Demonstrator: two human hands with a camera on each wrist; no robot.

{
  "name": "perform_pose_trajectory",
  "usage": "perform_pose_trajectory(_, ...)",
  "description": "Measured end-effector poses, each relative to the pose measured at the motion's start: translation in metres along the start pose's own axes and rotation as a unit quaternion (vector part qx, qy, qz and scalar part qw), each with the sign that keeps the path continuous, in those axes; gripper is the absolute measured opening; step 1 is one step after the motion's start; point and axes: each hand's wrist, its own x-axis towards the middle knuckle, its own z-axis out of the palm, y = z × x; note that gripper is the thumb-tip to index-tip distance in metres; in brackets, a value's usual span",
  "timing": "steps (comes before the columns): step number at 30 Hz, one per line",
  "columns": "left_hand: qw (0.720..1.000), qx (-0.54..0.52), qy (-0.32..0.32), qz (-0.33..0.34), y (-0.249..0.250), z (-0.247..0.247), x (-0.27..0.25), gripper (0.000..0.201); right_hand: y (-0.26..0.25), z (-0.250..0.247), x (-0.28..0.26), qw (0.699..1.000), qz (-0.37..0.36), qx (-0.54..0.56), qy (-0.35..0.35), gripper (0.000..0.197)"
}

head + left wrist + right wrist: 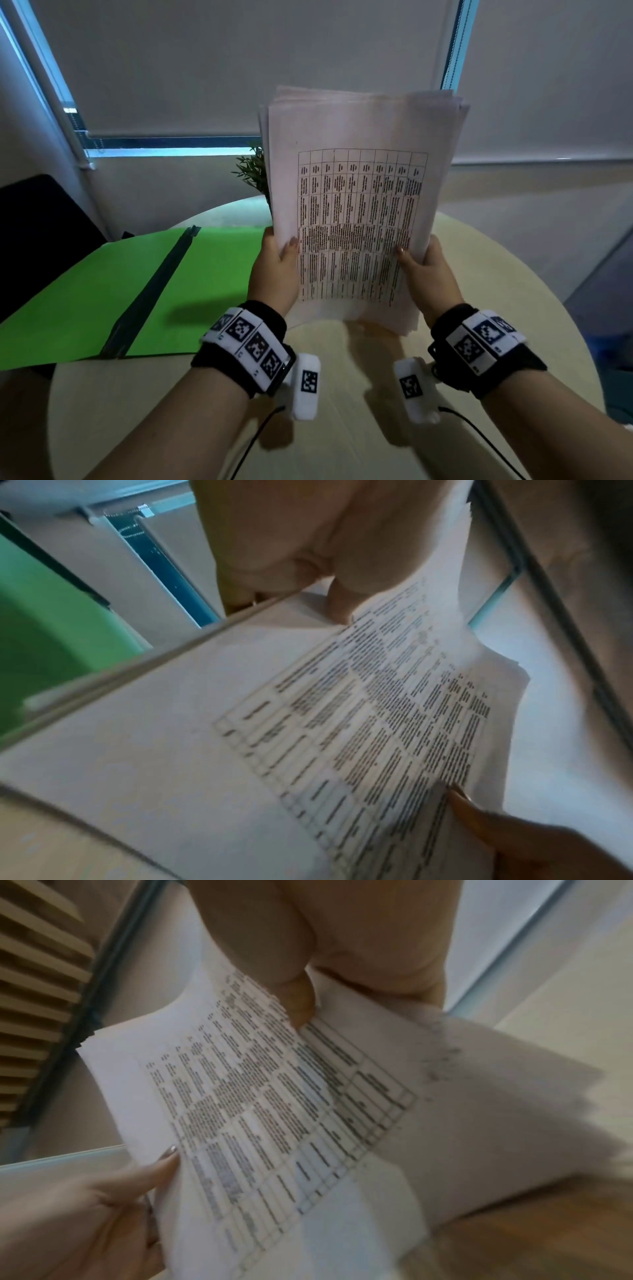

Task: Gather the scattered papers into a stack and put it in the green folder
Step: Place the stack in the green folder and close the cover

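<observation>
A person's left hand and right hand grip the upright paper stack, apparently squaring it on the table. Next, seemingly: laying it in the open green folder.

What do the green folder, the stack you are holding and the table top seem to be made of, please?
Green folder: probably card or thin plastic, matte, lying flat and open with a dark spine strip. Stack of papers: thin white printed paper; edges fan and curl. Table: pale wood or laminate, faint grain, slight sheen.

Both bare hands raised, forearms extended forward.
Left hand and right hand each pinch with thumb in front, fingers curled behind.
</observation>
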Motion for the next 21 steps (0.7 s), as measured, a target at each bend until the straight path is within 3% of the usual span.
perform_pose_trajectory(2, 1.0, 0.004, -0.021, -0.014, -0.006, -0.001, 0.002, 0.023, 0.01, -0.002, 0.002, 1.0, 0.016, -0.002, -0.023, 0.025)
perform_pose_trajectory(7, 0.998, 0.007, -0.048, -0.031, -0.009, -0.002, 0.007, 0.026, 0.013, -0.011, 0.005, 1.0, 0.014, 0.026, -0.006, 0.019)
perform_pose_trajectory(11, 0.994, 0.02, -0.071, -0.079, -0.02, -0.001, 0.011, 0.025, 0.017, -0.016, 0.005, 0.997, 0.068, 0.034, -0.035, 0.009)
perform_pose_trajectory(13, 0.99, 0.026, -0.091, -0.104, -0.028, -0.003, 0.012, 0.025, 0.02, -0.022, 0.007, 0.987, 0.122, 0.068, -0.077, 0.023)
perform_pose_trajectory(16, 0.98, 0.032, -0.136, -0.139, -0.036, -0.004, 0.01, 0.031, 0.023, -0.033, 0.005, 0.969, 0.174, 0.113, -0.137, 0.026)
perform_pose_trajectory(21, 0.956, 0.095, -0.242, -0.137, -0.035, -0.006, 0.008, 0.04, 0.039, -0.042, 0.003, 0.97, 0.196, 0.068, -0.125, 0.04)
